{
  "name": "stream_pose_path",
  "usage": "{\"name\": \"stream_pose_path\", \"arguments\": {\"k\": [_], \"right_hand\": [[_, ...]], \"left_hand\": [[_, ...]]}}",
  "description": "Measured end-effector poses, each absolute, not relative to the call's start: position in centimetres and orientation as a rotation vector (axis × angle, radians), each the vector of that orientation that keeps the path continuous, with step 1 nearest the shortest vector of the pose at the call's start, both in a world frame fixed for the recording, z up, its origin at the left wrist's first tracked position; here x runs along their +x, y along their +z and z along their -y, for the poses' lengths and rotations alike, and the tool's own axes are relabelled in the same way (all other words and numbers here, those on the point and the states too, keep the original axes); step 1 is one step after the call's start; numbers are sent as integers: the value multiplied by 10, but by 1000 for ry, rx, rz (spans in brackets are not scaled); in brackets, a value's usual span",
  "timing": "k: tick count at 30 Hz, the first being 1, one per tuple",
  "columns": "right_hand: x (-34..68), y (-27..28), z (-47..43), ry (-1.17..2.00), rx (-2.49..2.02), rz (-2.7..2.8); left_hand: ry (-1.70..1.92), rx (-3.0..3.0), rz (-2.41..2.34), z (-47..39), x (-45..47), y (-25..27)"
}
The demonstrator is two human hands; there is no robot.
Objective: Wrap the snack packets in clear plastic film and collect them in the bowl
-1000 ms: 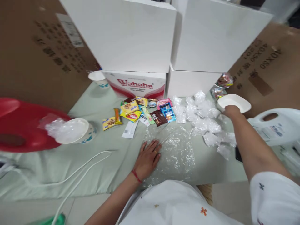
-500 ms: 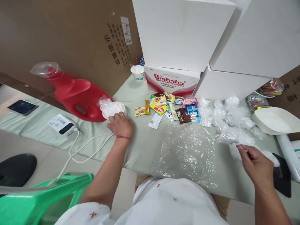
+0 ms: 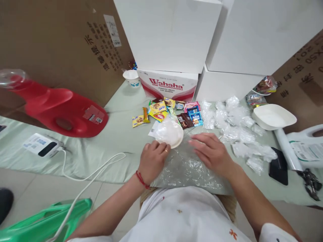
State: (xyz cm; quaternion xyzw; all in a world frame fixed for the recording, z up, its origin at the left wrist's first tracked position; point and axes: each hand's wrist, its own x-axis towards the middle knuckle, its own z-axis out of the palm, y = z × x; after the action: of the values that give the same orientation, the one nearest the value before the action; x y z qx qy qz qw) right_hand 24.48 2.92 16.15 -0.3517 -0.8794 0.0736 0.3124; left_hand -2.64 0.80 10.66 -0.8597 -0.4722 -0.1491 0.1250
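Note:
A white bowl (image 3: 172,133) with clear plastic about it sits over the middle of the table. My left hand (image 3: 154,160) is closed on its near-left rim, thumb mostly hidden. To the right of the bowl, my right hand (image 3: 213,153) has its fingers stretched out and apart, slightly blurred, above a crinkled clear plastic sheet (image 3: 189,176). No held object shows in it. Just behind the bowl lies a pile of small wrapped snacks (image 3: 158,107), partly covered by the bowl. Crumpled clear plastic pieces (image 3: 238,116) are heaped beyond my right hand.
A red jug (image 3: 55,111) lies at left, near a white device (image 3: 40,145) with a cable. White boxes (image 3: 168,85) stand behind, with a paper cup (image 3: 132,79) beside them. At right are a white dish (image 3: 274,117), a black flat object (image 3: 278,168) and a plastic roll (image 3: 287,151).
My left hand has brought the bowl from beside the red jug to the middle. My right hand has moved left from the crumpled plastic to near the bowl. The view has shifted right.

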Motion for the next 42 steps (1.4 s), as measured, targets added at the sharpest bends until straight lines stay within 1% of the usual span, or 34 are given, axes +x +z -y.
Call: {"name": "stream_pose_path", "arguments": {"k": [2, 5, 8, 12, 15, 18, 22, 24, 25, 29, 31, 32, 34, 37, 40, 41, 42], "right_hand": [[225, 167, -42, 224, -919, 2573], [208, 164, -54, 358, -1113, 2954], [192, 154, -58, 375, -1271, 3102], [167, 138, -58, 236, -1502, 3018], [162, 128, -59, 326, -1583, 2963], [180, 126, -58, 510, -1482, 2818], [233, 141, -53, 734, -1132, 2312], [265, 152, -57, 685, -1128, 2058], [282, 158, -64, 594, -1202, 1951], [340, 166, -118, 20, -1603, 1705], [358, 159, -155, -127, -1721, 1725], [363, 153, -173, -131, -1771, 1771], [368, 140, -199, -21, -1875, 1916], [363, 126, -203, 141, -1927, 2023], [344, 125, -153, 103, -1686, 1946], [335, 126, -127, 143, -1558, 1945], [325, 126, -99, 260, -1421, 1993]], "left_hand": [[-421, -2631, 1245, -1, -13, 106], [-424, -2756, 1127, 5, 1, 100], [-466, -2869, 1076, 5, 9, 90], [-541, -2971, 1147, 1, 8, 81], [-668, -2985, 1214, -2, -2, 80], [-881, -2945, 1252, -5, -14, 81], [-1096, -2798, 1410, -7, -23, 82], [-1101, -2784, 1456, -7, -25, 81], [-1089, -2801, 1463, -7, -24, 81], [-1052, -2880, 1450, -6, -19, 81], [-1043, -2895, 1438, -4, -15, 83], [-1042, -2904, 1424, -3, -13, 85], [-1047, -2921, 1399, 0, -9, 89], [-1070, -2916, 1397, 3, -9, 92], [-1102, -2890, 1432, 5, -11, 90], [-1107, -2895, 1445, 4, -11, 89], [-1110, -2910, 1455, 4, -10, 88]]}}
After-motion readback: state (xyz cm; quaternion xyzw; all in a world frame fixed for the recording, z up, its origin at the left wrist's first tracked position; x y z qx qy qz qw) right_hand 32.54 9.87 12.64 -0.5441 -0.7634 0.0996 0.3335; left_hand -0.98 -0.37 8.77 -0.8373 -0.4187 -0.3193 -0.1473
